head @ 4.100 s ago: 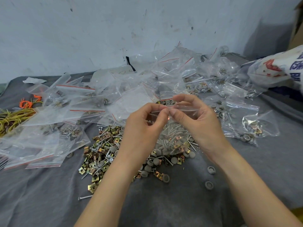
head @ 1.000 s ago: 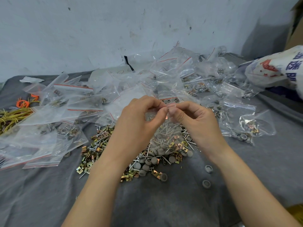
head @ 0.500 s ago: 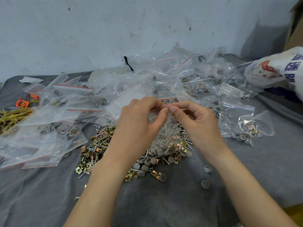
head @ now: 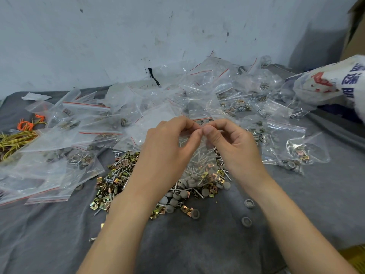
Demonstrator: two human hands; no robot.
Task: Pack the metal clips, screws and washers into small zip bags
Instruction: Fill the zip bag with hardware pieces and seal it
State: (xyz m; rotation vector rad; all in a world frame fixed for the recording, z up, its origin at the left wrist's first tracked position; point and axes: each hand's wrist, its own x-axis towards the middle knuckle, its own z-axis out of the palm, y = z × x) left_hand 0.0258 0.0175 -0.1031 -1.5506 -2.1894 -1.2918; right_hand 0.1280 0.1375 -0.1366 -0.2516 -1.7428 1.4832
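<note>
my left hand [head: 169,143] and right hand [head: 235,143] both pinch the bag [head: 201,161] by its top, thumbs now touching, closer than seconds ago. the bag hangs just above the pile [head: 118,175]. i judge the zip nearly sealed.

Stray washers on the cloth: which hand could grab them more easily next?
Probably the right hand: the two washers lie beside its forearm, farther from the left hand. Both hands pinch the bag, so one must let go.
</note>
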